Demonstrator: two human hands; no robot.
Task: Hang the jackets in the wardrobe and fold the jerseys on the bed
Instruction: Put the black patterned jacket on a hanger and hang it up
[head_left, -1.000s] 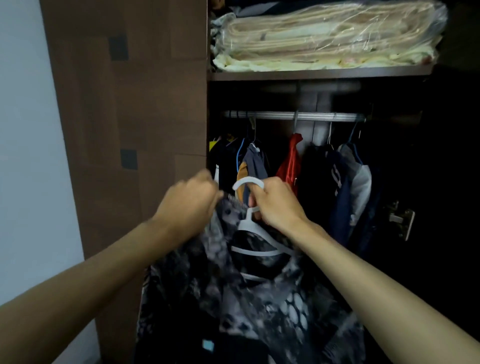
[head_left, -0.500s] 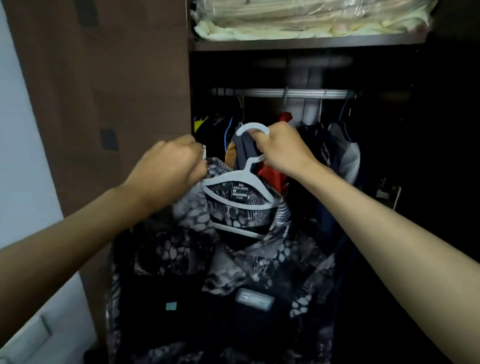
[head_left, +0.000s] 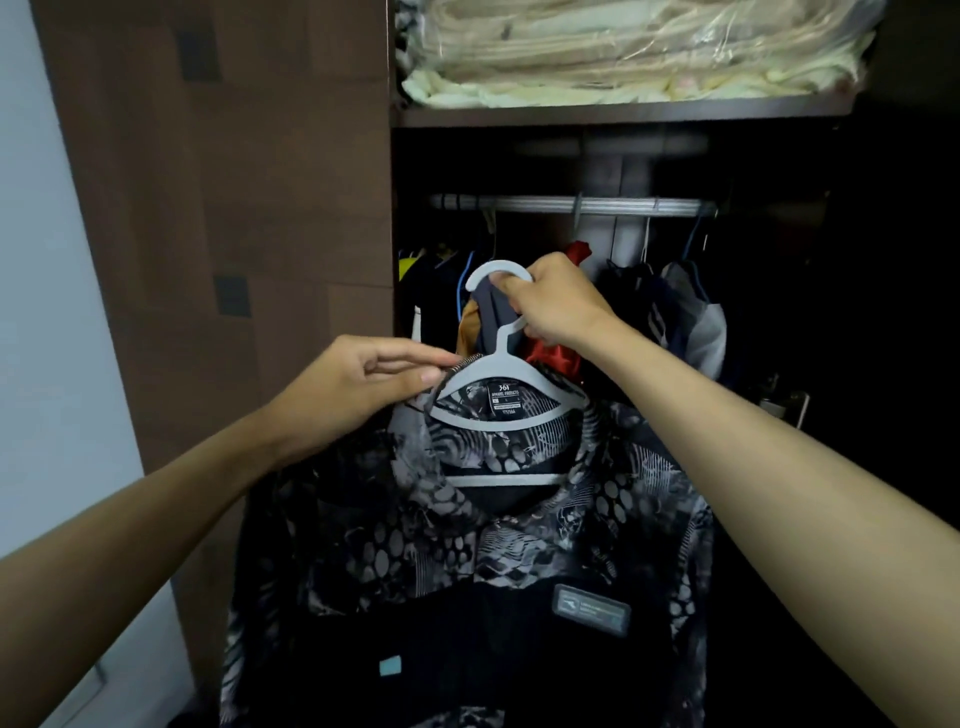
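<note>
Loosened since a moment ago, the left hand (head_left: 358, 384) now pinches the patterned jacket (head_left: 467, 545) at its collar, while the right hand (head_left: 558, 306) grips the grey hanger (head_left: 498, 364) by its hook, below the wardrobe rail (head_left: 571, 204) and bagged bedding (head_left: 623, 47).

Neck label (head_left: 505, 400), black, sitting inside the collar of the patterned jacket (head_left: 467, 545) at the centre of the frame, framed by the grey hanger (head_left: 501, 364): showing "361" in white on its top line; the smaller lines beneath are showing as print too fine to read. Grey chest patch (head_left: 591, 609), lower right of centre on the same jacket: carrying an emblem and lettering, illegible.
</note>
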